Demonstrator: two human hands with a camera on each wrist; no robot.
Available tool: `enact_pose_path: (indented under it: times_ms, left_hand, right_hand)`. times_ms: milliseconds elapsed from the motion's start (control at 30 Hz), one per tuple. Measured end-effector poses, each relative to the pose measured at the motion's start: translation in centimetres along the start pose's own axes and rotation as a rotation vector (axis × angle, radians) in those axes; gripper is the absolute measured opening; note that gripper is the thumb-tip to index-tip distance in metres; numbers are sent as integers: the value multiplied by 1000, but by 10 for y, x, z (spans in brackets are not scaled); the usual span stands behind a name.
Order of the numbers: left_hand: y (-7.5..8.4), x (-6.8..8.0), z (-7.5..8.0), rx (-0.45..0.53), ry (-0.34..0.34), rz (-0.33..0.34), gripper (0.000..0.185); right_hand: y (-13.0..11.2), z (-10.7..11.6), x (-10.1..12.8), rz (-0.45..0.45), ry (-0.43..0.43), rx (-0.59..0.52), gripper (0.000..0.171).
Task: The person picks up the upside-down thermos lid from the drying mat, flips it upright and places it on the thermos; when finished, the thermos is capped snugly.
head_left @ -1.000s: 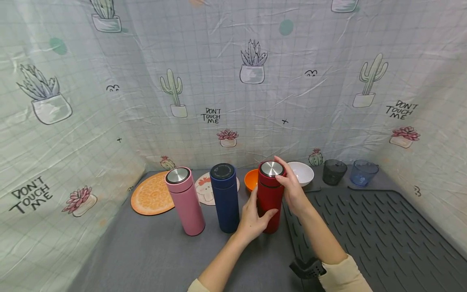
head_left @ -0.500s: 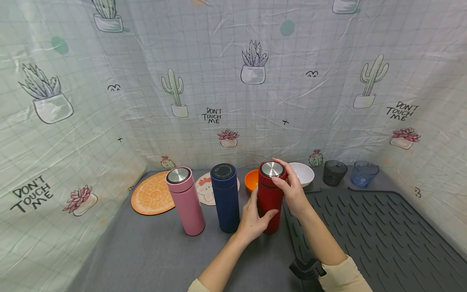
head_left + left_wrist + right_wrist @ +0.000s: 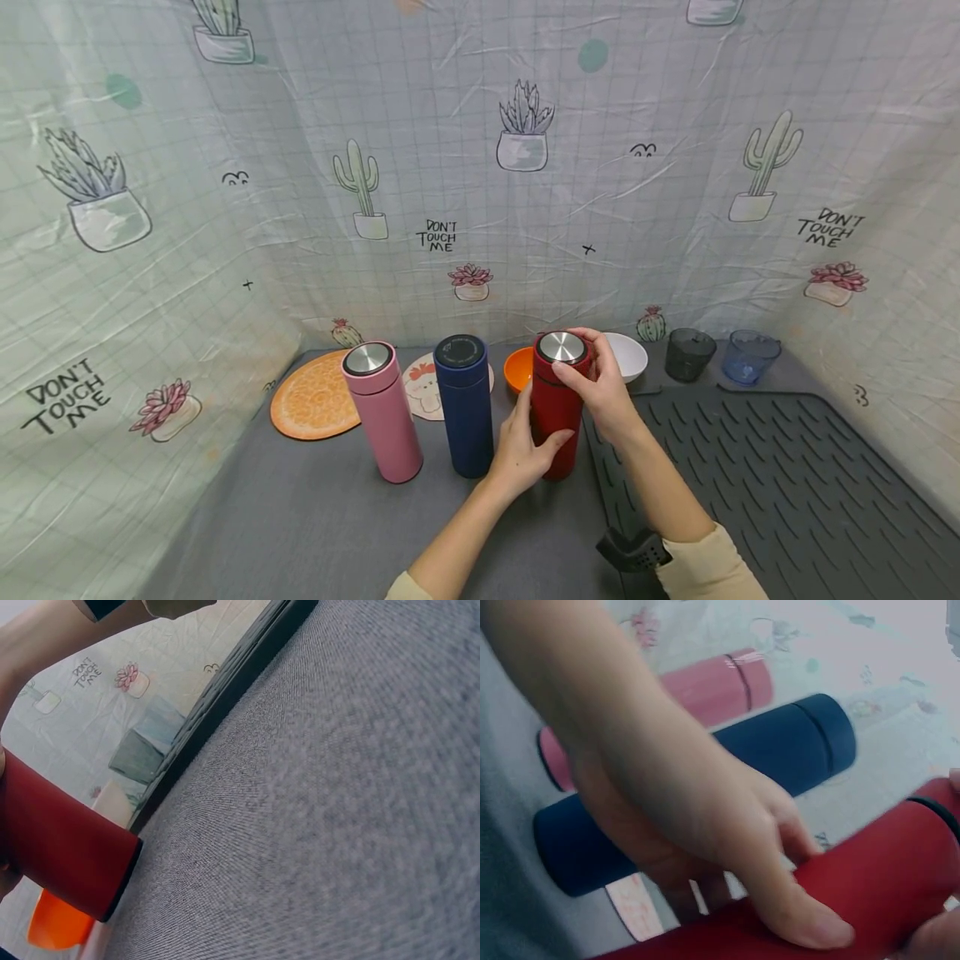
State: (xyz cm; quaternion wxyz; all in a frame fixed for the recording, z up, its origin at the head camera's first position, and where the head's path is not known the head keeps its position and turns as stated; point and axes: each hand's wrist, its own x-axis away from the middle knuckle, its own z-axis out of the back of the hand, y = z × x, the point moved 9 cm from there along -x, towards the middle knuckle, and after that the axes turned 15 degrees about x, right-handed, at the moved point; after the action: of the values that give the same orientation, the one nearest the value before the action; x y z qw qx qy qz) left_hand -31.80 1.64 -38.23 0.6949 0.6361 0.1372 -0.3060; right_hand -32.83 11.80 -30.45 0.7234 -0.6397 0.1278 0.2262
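Observation:
A red thermos flask (image 3: 553, 407) with a brushed-metal disc on its lid (image 3: 562, 348) stands upright on the dark cloth. My left hand (image 3: 519, 454) grips its body from the left, thumb across the front. Up at the lid, my right hand (image 3: 609, 398) holds the red rim, thumb in front and fingers round the far right side. The right wrist view shows the left hand (image 3: 720, 817) wrapped round the red body, with right-hand fingertips at the right edge. A navy flask (image 3: 467, 417) and a pink flask (image 3: 384, 425) stand to the left.
A black ridged mat (image 3: 757, 475) covers the right side. Behind the flasks are an orange bowl (image 3: 517, 369), a white bowl (image 3: 632, 357), a grey cup (image 3: 688, 354) and a blue cup (image 3: 750, 357). Round mats, one orange-patterned (image 3: 311, 400), lie at the back left.
My right thumb has slid left along the front of the lid while its fingers swung back to the right, clockwise from above. My left hand and the flasks have stayed in place.

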Motion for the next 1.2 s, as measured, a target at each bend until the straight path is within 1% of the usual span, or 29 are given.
enact_pose_path:
  times_ms: [67, 100, 167, 267, 333, 433, 500, 600, 667, 700, 767, 833, 900, 967, 1100, 1167, 1200]
  left_hand:
    - [0, 0, 0, -4, -2, -2, 75]
    - [0, 0, 0, -2, -2, -1, 75]
    - [0, 0, 0, 2, -5, 1, 75]
    - [0, 0, -1, 10, -6, 7, 74]
    - [0, 0, -1, 12, -8, 10, 74]
    - [0, 0, -1, 12, -11, 7, 75]
    - [1, -1, -1, 10, -11, 2, 75]
    - [1, -1, -1, 15, -8, 2, 74]
    - [1, 0, -1, 14, -6, 1, 73]
    - [0, 0, -1, 12, -6, 4, 74]
    - [0, 0, -1, 6, -4, 9, 74]
    - [0, 0, -1, -4, -7, 4, 75]
    - [0, 0, -2, -5, -7, 6, 76]
    - [0, 0, -2, 1, -8, 6, 75]
    - [0, 0, -1, 13, -3, 10, 74]
    - [1, 0, -1, 6, -6, 2, 74]
    - [1, 0, -1, 5, -7, 0, 74]
  right_hand:
    - [0, 1, 1, -4, 27, 25, 52]
    - [0, 0, 1, -6, 27, 27, 53]
    - [0, -2, 1, 4, -2, 23, 54]
    - [-1, -1, 1, 14, -23, -27, 54]
    - [-1, 1, 1, 3, 2, -32, 50]
    - [2, 5, 2, -45, 81, -11, 49]
    - [4, 5, 2, -67, 93, 11, 49]
    - [3, 1, 2, -46, 42, 21, 50]
    - [2, 0, 1, -20, 4, -3, 51]
    - [2, 0, 1, -11, 1, -16, 51]
    - [2, 2, 1, -14, 28, -21, 51]
    - [3, 5, 1, -31, 82, -8, 51]
    - [5, 6, 1, -47, 110, 14, 53]
    - [5, 5, 1, -47, 88, 33, 53]
    - [3, 0, 0, -7, -25, -3, 52]
    - [2, 0, 0, 18, -33, -31, 50]
    - [2, 2, 0, 23, -19, -30, 49]
